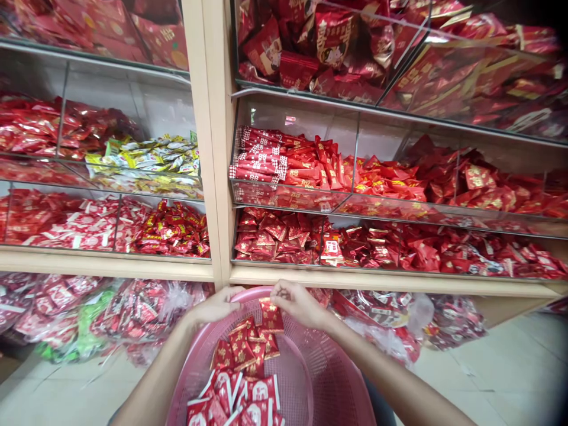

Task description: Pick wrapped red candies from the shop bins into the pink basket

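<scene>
A pink plastic basket [341,378] stands below the shelves, tilted toward me. My left hand [217,306] grips its far left rim, fingertips at the edge. On the far right side of the rim, my right hand [296,302] has its thumb and fingers closed on a red packet with gold print [272,319], which hangs inside the basket. Beneath it lies a pile of similar red and gold packets [242,349]. Nearer to me in the basket are several red and white packets [257,411].
Wooden shelves [215,148] with clear bins of red packets rise in front. One bin at left holds yellow and white packets [155,157]. Under the bottom shelf edge [355,281] sit plastic bags of packets [133,307], some at right too, above a tiled floor [501,367].
</scene>
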The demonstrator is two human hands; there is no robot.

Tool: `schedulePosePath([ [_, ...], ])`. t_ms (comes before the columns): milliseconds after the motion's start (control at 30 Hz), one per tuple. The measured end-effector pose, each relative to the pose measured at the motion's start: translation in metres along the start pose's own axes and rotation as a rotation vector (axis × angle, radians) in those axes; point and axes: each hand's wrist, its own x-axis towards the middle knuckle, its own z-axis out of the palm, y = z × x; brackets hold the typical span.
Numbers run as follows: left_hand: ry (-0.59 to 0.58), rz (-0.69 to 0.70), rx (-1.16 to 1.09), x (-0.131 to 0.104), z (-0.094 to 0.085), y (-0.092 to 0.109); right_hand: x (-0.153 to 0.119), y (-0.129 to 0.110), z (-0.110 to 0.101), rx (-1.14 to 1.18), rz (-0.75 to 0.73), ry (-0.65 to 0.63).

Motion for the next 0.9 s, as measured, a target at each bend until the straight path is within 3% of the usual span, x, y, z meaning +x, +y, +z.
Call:
schedulePosePath([
  [100,-0.005,-0.012,-0.020,0.001,0.001,-0.001,-0.002,0.017,0.012,-0.155,0.022,-0.047],
  [267,0.012,-0.008,-0.003,0.002,0.001,-0.008,0.005,0.038,0.031,-0.226,0.064,-0.137],
  [400,0.023,-0.022,0.009,0.002,0.000,-0.010,0.008,0.042,0.045,-0.336,0.068,-0.033],
  [500,0.021,-0.014,0.002,0.000,0.000,-0.008,0.001,0.036,0.054,-0.454,0.092,0.097],
  [667,0.008,-0.022,-0.028,-0.001,0.000,-0.004,-0.020,0.017,0.057,-0.713,0.165,0.008],
  [767,0.017,-0.019,-0.021,0.000,0.000,-0.005,-0.028,0.007,0.051,-0.765,0.133,-0.015],
  [900,0.005,-0.012,-0.034,0.002,0.000,-0.006,-0.025,-0.011,0.034,-0.759,0.054,0.091],
])
